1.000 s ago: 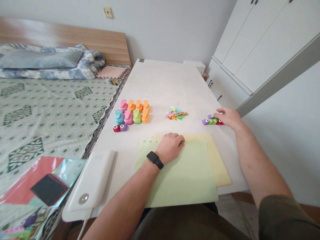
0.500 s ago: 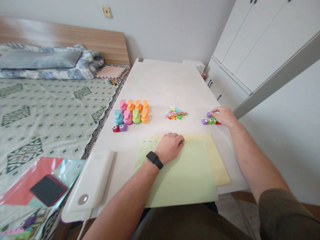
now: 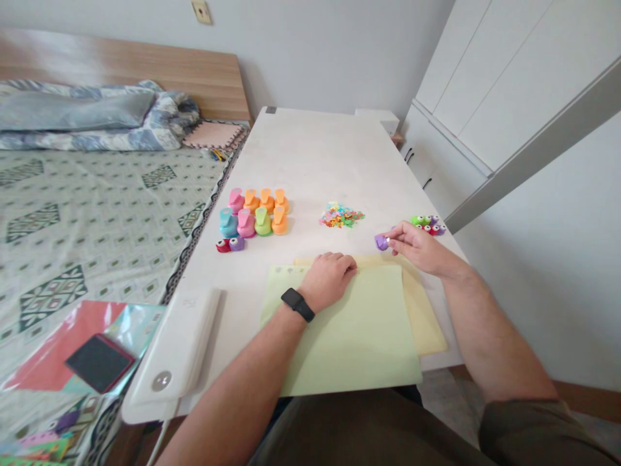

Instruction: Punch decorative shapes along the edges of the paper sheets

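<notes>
My left hand [image 3: 330, 279], with a black watch [image 3: 297, 304] on its wrist, lies on a pale green sheet of paper [image 3: 354, 343]. Its fingers curl over the sheet's far edge, their tips hidden. Small punched shapes show along that edge, left of the hand. Between the thumb and fingers of my right hand [image 3: 412, 246] is a small purple craft punch [image 3: 381, 243], just beyond the papers' far edge. Beneath the green sheet, a yellow sheet [image 3: 427, 323] sticks out on the right. Several small punches [image 3: 429, 225] in green, red and purple stand behind my right hand.
Larger coloured punches [image 3: 255, 220] stand in rows at left, with a red and a purple small punch [image 3: 230, 244] in front. Paper confetti [image 3: 341, 215] is piled mid-table. A white device with a cable [image 3: 182, 349] occupies the near left corner. A phone [image 3: 99, 362] lies on the bed.
My right hand has moved left and nearer from the small punches at the right, bringing the purple punch along. My left hand stays on the paper.
</notes>
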`<state>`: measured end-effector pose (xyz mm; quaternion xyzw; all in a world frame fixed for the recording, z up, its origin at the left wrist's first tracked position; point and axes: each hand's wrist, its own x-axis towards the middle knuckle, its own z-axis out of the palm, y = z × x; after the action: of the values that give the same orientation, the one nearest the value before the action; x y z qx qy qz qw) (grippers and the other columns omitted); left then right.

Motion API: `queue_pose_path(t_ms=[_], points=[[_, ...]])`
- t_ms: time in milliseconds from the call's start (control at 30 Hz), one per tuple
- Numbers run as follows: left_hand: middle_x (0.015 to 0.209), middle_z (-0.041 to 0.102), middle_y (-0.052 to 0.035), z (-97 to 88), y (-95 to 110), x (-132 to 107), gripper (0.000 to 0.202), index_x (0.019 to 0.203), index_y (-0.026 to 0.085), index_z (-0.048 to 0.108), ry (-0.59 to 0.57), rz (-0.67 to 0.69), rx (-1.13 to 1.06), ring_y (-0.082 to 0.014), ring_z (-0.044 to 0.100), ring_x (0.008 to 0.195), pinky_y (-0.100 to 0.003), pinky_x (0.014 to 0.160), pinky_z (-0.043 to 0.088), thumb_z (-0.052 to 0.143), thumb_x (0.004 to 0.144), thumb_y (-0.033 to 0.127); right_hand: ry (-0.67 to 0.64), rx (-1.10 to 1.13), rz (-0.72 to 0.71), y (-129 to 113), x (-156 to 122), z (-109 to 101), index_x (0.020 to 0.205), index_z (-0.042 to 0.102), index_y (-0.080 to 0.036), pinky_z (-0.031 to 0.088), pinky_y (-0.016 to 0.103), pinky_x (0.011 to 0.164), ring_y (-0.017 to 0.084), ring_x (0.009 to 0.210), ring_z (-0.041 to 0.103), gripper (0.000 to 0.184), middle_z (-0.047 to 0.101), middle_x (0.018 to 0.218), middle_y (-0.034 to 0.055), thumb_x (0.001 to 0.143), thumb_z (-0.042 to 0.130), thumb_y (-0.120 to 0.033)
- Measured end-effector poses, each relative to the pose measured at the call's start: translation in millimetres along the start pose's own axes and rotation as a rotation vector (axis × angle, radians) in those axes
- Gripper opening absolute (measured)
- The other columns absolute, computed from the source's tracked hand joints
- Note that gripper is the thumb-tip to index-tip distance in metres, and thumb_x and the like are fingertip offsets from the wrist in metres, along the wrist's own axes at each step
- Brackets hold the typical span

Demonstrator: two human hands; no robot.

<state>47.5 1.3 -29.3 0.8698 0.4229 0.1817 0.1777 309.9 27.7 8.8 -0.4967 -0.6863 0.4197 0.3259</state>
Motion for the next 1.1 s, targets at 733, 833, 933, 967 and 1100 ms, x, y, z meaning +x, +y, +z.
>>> queue_pose_path(t_ms=[733,833,933,967,1100], points=[[0.091,0.072,-0.0053,-9.8,-2.2,9.0,0.015,0.095,0.019,0.065,0.002,-0.034,-0.045,-0.0192,0.066,0.086,-0.030,0.079,0.049,0.051,0.097,0.026,-0.158,0.001,0.020,13.7,-10.2,1.1,0.115,0.065,-0.025,0.056,0.043,0.087,0.023,0.091,0.067,0.037,0.071,0.104,0.0064,0.082,0.075,-0.037],[0.092,0.072,-0.0053,-13.0,-2.1,10.6,0.015,0.095,0.019,0.065,-0.001,-0.042,-0.038,-0.0193,0.066,0.086,-0.030,0.078,0.049,0.051,0.097,0.025,-0.138,-0.047,0.010,16.5,-9.0,2.3,0.114,0.066,-0.026,0.056,0.041,0.083,0.022,0.086,0.066,0.035,0.072,0.103,0.0058,0.082,0.075,-0.037],[0.093,0.073,-0.0053,-16.3,-0.8,12.4,0.015,0.096,0.020,0.065,-0.005,-0.051,-0.040,-0.0194,0.067,0.086,-0.030,0.079,0.049,0.051,0.097,0.025,-0.076,-0.095,-0.014,16.6,-8.0,2.9,0.114,0.066,-0.026,0.056,0.038,0.077,0.021,0.080,0.065,0.034,0.072,0.101,0.0047,0.082,0.074,-0.036],[0.093,0.073,-0.0053,-17.2,-0.4,13.1,0.015,0.096,0.020,0.065,-0.009,-0.051,-0.040,-0.0194,0.067,0.087,-0.031,0.079,0.050,0.051,0.097,0.025,-0.066,-0.101,-0.020,16.4,-7.8,3.1,0.114,0.065,-0.026,0.056,0.038,0.076,0.020,0.079,0.064,0.034,0.072,0.100,0.0045,0.082,0.074,-0.036],[0.092,0.073,-0.0052,-19.3,-0.5,15.6,0.015,0.095,0.020,0.065,-0.024,-0.045,-0.026,-0.0197,0.067,0.086,-0.031,0.078,0.050,0.052,0.096,0.027,-0.093,-0.081,-0.020,16.6,-7.5,4.4,0.112,0.065,-0.026,0.055,0.038,0.076,0.020,0.079,0.064,0.033,0.072,0.101,0.0046,0.081,0.075,-0.034]])
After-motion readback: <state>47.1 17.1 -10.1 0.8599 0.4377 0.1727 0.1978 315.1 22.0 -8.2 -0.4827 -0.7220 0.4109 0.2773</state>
